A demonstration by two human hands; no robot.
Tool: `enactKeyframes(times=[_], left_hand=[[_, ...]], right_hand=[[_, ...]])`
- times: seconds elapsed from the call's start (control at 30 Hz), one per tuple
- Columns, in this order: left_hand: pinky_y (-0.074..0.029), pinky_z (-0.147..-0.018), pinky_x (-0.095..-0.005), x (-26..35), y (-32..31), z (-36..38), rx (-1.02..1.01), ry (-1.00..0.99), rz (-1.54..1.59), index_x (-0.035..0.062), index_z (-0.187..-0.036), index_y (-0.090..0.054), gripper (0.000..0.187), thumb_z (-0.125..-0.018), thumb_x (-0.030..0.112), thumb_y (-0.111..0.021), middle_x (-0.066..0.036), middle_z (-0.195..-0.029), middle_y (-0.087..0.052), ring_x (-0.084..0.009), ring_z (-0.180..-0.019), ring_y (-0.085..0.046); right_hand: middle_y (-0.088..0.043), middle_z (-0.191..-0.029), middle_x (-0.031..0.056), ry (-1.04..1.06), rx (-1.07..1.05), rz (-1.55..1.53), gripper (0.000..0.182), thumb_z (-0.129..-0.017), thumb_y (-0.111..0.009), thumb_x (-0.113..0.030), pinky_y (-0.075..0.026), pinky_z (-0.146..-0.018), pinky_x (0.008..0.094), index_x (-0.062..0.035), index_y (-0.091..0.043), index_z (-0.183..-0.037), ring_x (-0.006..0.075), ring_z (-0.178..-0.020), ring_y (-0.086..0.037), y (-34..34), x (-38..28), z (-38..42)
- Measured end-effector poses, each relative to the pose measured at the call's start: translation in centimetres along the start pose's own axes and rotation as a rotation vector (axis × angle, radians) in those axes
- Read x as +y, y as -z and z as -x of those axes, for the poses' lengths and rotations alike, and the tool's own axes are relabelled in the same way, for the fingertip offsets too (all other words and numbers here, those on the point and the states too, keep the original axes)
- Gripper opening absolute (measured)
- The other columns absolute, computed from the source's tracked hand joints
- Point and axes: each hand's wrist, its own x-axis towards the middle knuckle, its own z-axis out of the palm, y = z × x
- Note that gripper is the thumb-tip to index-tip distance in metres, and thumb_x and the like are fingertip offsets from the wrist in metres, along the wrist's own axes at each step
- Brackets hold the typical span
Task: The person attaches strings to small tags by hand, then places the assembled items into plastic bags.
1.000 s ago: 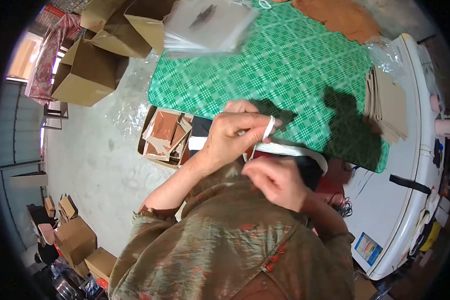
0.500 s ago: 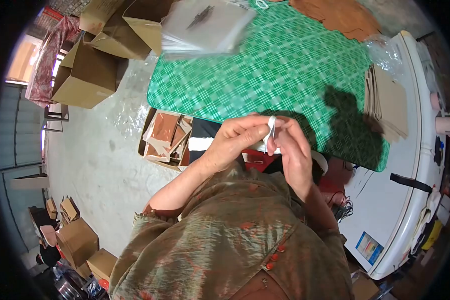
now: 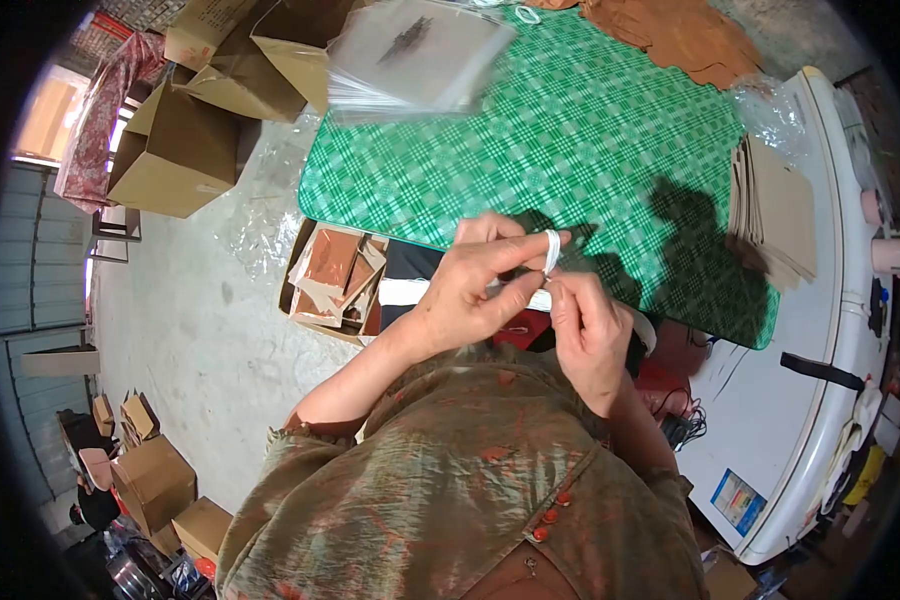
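A small loop of white cord (image 3: 553,250) hangs over the index fingertip of my left hand (image 3: 475,285), with the thumb bent just below it. My right hand (image 3: 592,325) pinches the lower end of the loop between thumb and forefinger. Both hands are held close together in front of my body, over the near edge of the green checked tabletop (image 3: 450,170). A similar white ring of cord (image 3: 527,14) lies at the far side of the table.
Stacked clear plastic sheets (image 3: 420,60) lie at the table's far left, brown leather-like pieces (image 3: 685,40) at the far right. Beige pieces (image 3: 775,205) are stacked on the right. A box of scraps (image 3: 335,275) and open cartons (image 3: 185,150) stand left.
The cord loop now sits around my left index fingertip. My right hand has moved down, and its fingers have closed on the loop's lower end.
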Motion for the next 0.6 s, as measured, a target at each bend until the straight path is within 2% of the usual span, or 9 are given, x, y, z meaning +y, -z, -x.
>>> enactKeyframes(times=[0.07, 0.1, 0.17, 0.27, 0.3, 0.43, 0.6], left_hand=[[-0.039, -0.087, -0.0324, 0.5, -0.1, 0.2, -0.023, 0.021, -0.073, 0.0026, -0.125, -0.064, 0.041, -0.084, 0.004, -0.067, -0.002, -0.096, -0.066, -0.0185, -0.091, -0.053], [-0.043, -0.085, -0.0319, 0.2, -0.2, 0.3, -0.041, 0.009, -0.083, 0.0026, -0.126, -0.062, 0.04, -0.086, 0.003, -0.066, -0.003, -0.097, -0.066, -0.0183, -0.09, -0.056], [-0.046, -0.084, -0.0313, 0.7, -0.8, 0.6, -0.035, 0.229, 0.318, 0.0018, -0.126, -0.061, 0.037, -0.089, 0.002, -0.063, -0.003, -0.096, -0.066, -0.0171, -0.088, -0.058], [-0.049, -0.082, -0.0298, 1.1, -0.8, 0.1, -0.056, 0.468, 0.952, 0.0005, -0.126, -0.059, 0.032, -0.093, 0.001, -0.058, -0.003, -0.095, -0.064, -0.0151, -0.085, -0.061], [-0.05, -0.081, -0.0292, 1.1, -0.7, -0.1, -0.071, 0.531, 1.169, 0.0, -0.125, -0.058, 0.031, -0.094, 0.001, -0.057, -0.004, -0.095, -0.064, -0.0144, -0.085, -0.062], [-0.049, -0.082, -0.028, -0.3, -1.5, 0.4, -0.127, 0.545, 1.348, -0.0012, -0.122, -0.058, 0.027, -0.095, 0.002, -0.056, -0.004, -0.095, -0.063, -0.0129, -0.087, -0.06], [-0.047, -0.083, -0.0261, -0.4, -1.4, 0.1, -0.104, 0.595, 1.279, -0.001, -0.124, -0.055, 0.029, -0.095, 0.002, -0.057, -0.004, -0.093, -0.063, -0.0122, -0.087, -0.06]], right_hand=[[-0.064, -0.075, 0.0148, 0.089, 0.022, 0.081, 0.006, -0.093, -0.062, -0.005, -0.049, -0.054, 0.0382, -0.0011, -0.059, -0.096, 0.0293, -0.061, -0.064, 0.5, 0.5, -0.6], [-0.063, -0.074, 0.0134, 0.108, 0.041, 0.068, 0.006, -0.093, -0.062, -0.005, -0.049, -0.053, 0.0365, -0.0012, -0.058, -0.096, 0.0267, -0.06, -0.063, 0.4, 0.8, -0.9], [-0.063, -0.073, 0.0105, 0.149, 0.077, 0.04, 0.007, -0.095, -0.062, -0.007, -0.047, -0.051, 0.033, -0.0016, -0.057, -0.097, 0.0215, -0.059, -0.062, -0.1, 1.6, -1.1], [-0.063, -0.075, 0.0054, -0.222, -0.006, -0.65, 0.01, -0.097, -0.061, -0.009, -0.043, -0.051, 0.0246, -0.0021, -0.055, -0.102, 0.0109, -0.059, -0.056, -0.9, 2.2, -0.6], [-0.062, -0.079, 0.003, -0.344, -0.006, -0.829, 0.015, -0.099, -0.06, -0.013, -0.039, -0.054, 0.019, -0.0023, -0.054, -0.107, 0.0042, -0.062, -0.05, -0.9, 1.3, -0.7], [-0.062, -0.08, 0.0046, -0.498, -0.111, -1.029, 0.015, -0.1, -0.059, -0.015, -0.039, -0.056, 0.0187, -0.0023, -0.055, -0.109, 0.0043, -0.063, -0.049, -0.6, 1.0, -0.7], [-0.064, -0.083, 0.0049, -0.399, -0.019, -0.902, 0.013, -0.101, -0.057, -0.013, -0.04, -0.056, 0.0185, -0.0026, -0.055, -0.108, 0.0041, -0.064, -0.051, -1.2, 1.6, -0.2]])
